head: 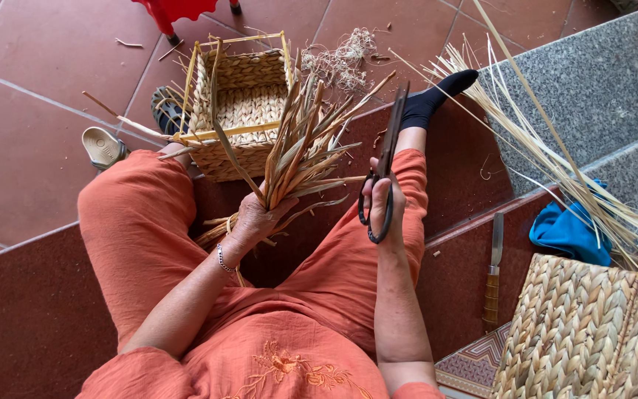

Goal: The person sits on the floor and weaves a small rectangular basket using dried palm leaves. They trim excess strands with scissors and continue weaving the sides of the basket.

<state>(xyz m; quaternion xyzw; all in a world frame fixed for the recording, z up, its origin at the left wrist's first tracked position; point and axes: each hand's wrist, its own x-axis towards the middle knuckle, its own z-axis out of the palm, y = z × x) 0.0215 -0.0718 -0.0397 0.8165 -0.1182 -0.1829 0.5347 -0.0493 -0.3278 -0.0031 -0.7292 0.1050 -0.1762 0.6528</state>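
a: what is in your left hand [254,219]?
b: its fingers are closed around a bunch of dry tan straw strips [300,148], before the square woven basket [241,111].
a: your right hand [382,201]?
b: fingers go through the handles of dark metal scissors [384,166], blades nearly closed.

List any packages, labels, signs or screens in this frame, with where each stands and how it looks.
None in view: no package, label, sign or screen.
The nearest thing to a container is an open, square, tan woven basket on the tiled floor.
The left hand grips a bundle of dried straw strips.
The right hand holds dark scissors.
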